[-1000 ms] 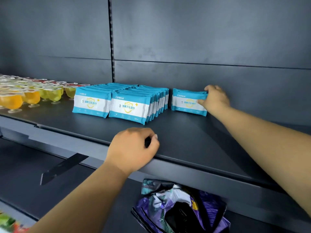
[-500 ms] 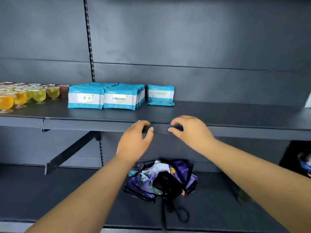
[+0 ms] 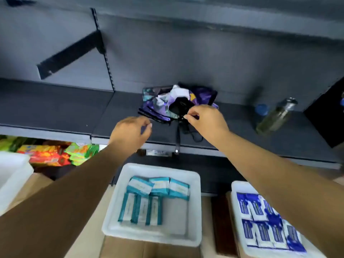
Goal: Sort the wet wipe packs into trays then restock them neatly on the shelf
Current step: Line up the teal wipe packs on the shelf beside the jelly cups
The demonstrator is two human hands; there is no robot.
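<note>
Below both hands point(image 3: 167, 125): teal wipe packs point(image 3: 150, 198); white tray point(image 3: 193, 207)

Umbrella point(image 3: 167, 103) sits on the shelf point(image 3: 55, 107), bottle point(image 3: 275, 116) to its right; two trays point(image 3: 160, 170) of wipe packs point(image 3: 154, 198) below in front.

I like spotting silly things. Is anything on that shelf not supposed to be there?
Yes. A folded purple umbrella lies crumpled on the dark shelf, its strap dangling over the front edge. It is not a wipe pack. A bottle stands to its right.
</note>
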